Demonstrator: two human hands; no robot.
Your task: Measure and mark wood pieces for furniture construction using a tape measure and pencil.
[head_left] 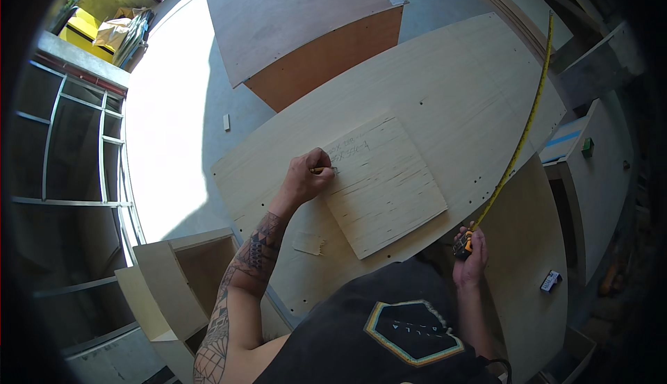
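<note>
My left hand (304, 177) is closed round a pencil (319, 170) at the left edge of a square plywood piece (396, 189). Handwritten pencil marks run along that piece's upper left part, close to my fingers. In my right hand (474, 262), near my body, sits a black and orange tape measure (463, 246). Its yellow blade (526, 128) is pulled out long and arcs up to the far right, across the edge of the large plywood panel (472, 92). The square piece lies flat on this panel. My left fingers partly hide the pencil.
A torn wood scrap (309, 243) lies left of the square piece. Beyond the panel stands a large wooden box (326, 57). Open wooden carcasses (174, 273) are at lower left, beside a metal frame (104, 141). A small dark box (550, 282) rests at right.
</note>
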